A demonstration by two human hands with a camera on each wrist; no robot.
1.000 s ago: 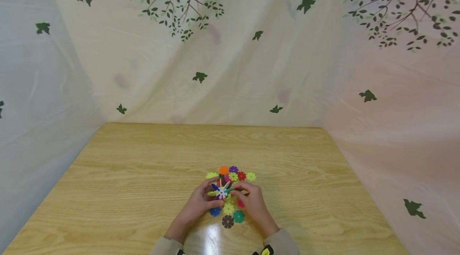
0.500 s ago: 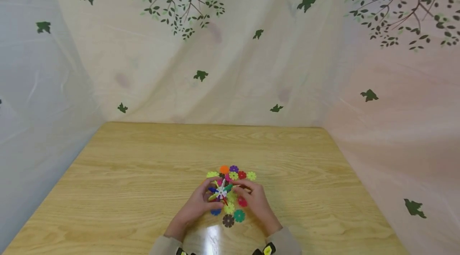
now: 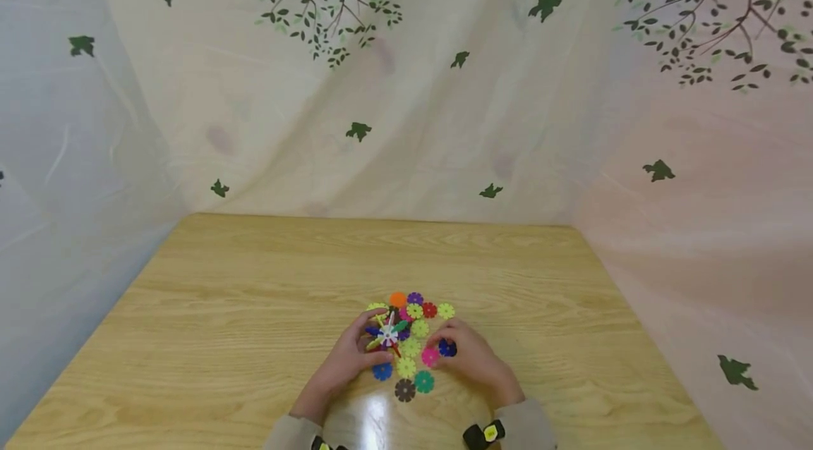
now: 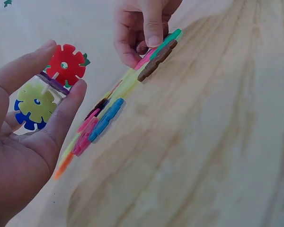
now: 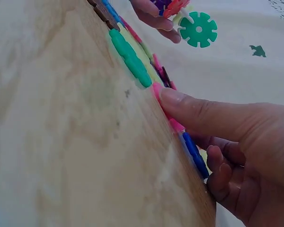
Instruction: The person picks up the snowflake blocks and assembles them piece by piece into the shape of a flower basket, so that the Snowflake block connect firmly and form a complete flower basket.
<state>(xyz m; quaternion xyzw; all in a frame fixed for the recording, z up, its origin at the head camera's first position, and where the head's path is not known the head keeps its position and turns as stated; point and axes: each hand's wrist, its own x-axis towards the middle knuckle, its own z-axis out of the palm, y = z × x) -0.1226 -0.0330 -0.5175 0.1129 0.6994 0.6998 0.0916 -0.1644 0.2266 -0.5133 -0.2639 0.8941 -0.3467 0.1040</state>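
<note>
My left hand (image 3: 346,357) grips a built cluster of notched plastic snowflake discs (image 3: 388,334), held above the tabletop. A white disc sits at its middle, and others stick out around it. In the left wrist view a red disc (image 4: 75,60) and a yellow disc (image 4: 28,100) of the cluster show between thumb and fingers; its green disc (image 5: 208,28) shows in the right wrist view. My right hand (image 3: 476,362) pinches a pink disc (image 3: 430,357) at the right of the loose pile, thumb on its edge. A dark blue disc (image 3: 447,348) lies beside those fingers.
Loose discs lie flat around the hands: yellow (image 3: 406,367), brown (image 3: 404,390), green (image 3: 424,381), blue (image 3: 382,372), orange (image 3: 398,300) and red (image 3: 429,309) among them. The wooden table (image 3: 254,281) runs back to a printed curtain (image 3: 286,125).
My right hand has let go of the cluster's green disc and moved right and down to the pink disc. The left hand keeps its hold on the cluster, which has turned slightly.
</note>
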